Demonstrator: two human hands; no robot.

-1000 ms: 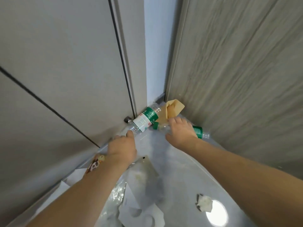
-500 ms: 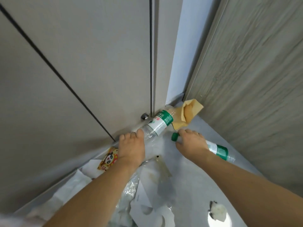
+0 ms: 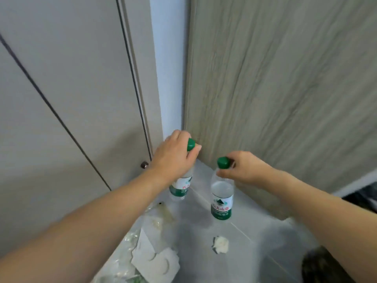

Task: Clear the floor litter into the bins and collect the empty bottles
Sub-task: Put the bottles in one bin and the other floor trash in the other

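Two clear plastic bottles with green caps and green-white labels hang upright above the grey floor in the corner. My left hand [image 3: 173,158] grips the neck of the left bottle [image 3: 180,186], whose upper body is hidden behind my fingers. My right hand [image 3: 244,170] holds the right bottle [image 3: 222,199] by its neck just under the cap. On the floor below lie clear plastic wrap [image 3: 130,237], white paper sheets [image 3: 157,264] and a crumpled white tissue [image 3: 221,244].
A grey door [image 3: 71,88] with a small metal stopper [image 3: 144,165] stands on the left. A wood-grain panel [image 3: 275,88] forms the right wall. A dark object [image 3: 318,264] sits at the bottom right of the tiled floor [image 3: 204,231].
Both hands took hold of the lying bottles and lifted them upright off the floor. The brown paper in the corner is no longer in sight.
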